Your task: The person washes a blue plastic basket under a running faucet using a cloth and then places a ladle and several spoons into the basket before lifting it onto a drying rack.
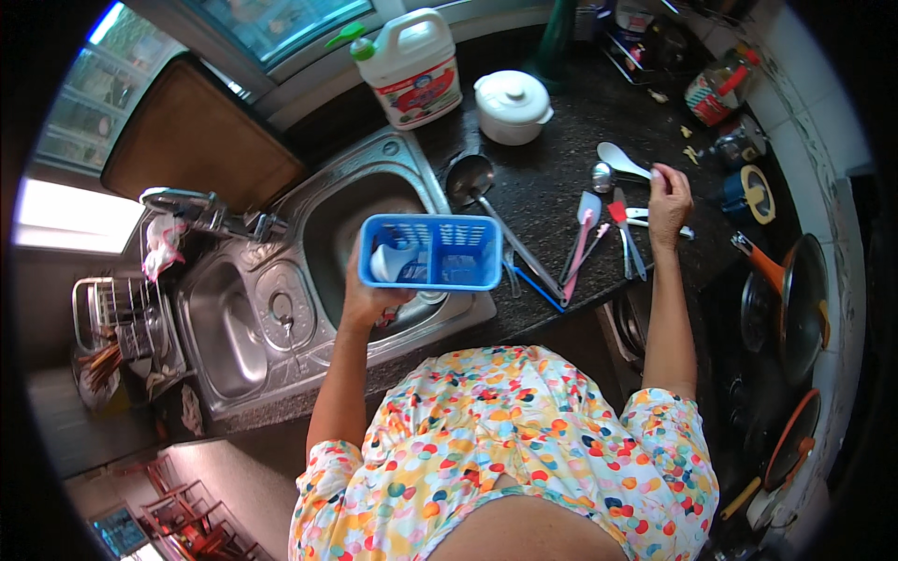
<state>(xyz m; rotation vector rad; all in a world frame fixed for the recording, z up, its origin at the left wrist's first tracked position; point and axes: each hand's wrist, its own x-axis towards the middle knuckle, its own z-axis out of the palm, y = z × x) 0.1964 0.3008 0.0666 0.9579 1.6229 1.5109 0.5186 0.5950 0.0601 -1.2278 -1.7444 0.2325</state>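
Note:
My left hand (368, 301) holds a blue plastic utensil basket (430, 286) above the large sink bowl. A divider splits it into two compartments. A white utensil (389, 263) lies in the left one. Over the countertop, my right hand (671, 203) pinches the handle end of a white spoon (620, 158). A round-bowled metal spoon (602, 177) lies just below that spoon. Between the hands are a pale spatula (589, 207) with pink-handled utensils, a red-headed brush or spatula (617, 212), and a long-handled metal ladle (471, 179). A blue stick-like item (539, 289) rests near the counter edge.
A stainless-steel double sink (414, 165) with a faucet (231, 221) is at left. Behind the utensils stand a white lidded pot (514, 109) and a large pump jug (414, 70). Pan lids (803, 308) line the right wall. A wire rack (112, 301) stands far left.

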